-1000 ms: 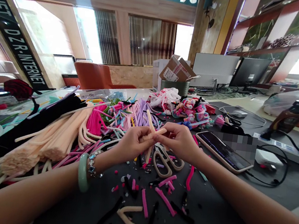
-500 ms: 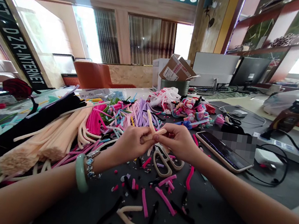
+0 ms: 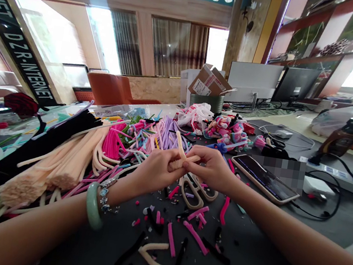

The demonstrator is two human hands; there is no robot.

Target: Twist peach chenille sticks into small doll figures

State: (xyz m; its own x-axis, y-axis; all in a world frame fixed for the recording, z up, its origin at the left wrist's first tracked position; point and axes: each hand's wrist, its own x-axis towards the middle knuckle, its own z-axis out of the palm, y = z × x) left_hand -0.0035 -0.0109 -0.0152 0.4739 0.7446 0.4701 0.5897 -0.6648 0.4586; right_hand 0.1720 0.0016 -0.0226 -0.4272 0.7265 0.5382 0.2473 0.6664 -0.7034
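Both hands meet above the dark tabletop, closed around a cream pipe cleaner (image 3: 179, 145) that is bent and crossed over itself. My left hand (image 3: 158, 167) pinches its lower folded part. The fingers of my right hand (image 3: 209, 166) grip the crossing piece, touching the left fingertips. One end of the pipe cleaner sticks up between the hands. Just below them lie scissors (image 3: 198, 195) with beige handles, their blades partly hidden by my hands. A bent cream piece (image 3: 153, 253) and several pink, black and purple cut pieces (image 3: 195, 237) are scattered nearer to me.
Bundles of cream pipe cleaners (image 3: 59, 163) and black ones (image 3: 28, 150) lie at left. Purple and pink pipe cleaners (image 3: 166, 133) are heaped behind my hands. A phone (image 3: 264, 179), a white charger (image 3: 317, 189) and a brown bottle (image 3: 345, 135) are on the right.
Both hands have shifted very slightly, and the upright end of the pipe cleaner has moved a little to the right. Both still grip it; the things on the table stay put.
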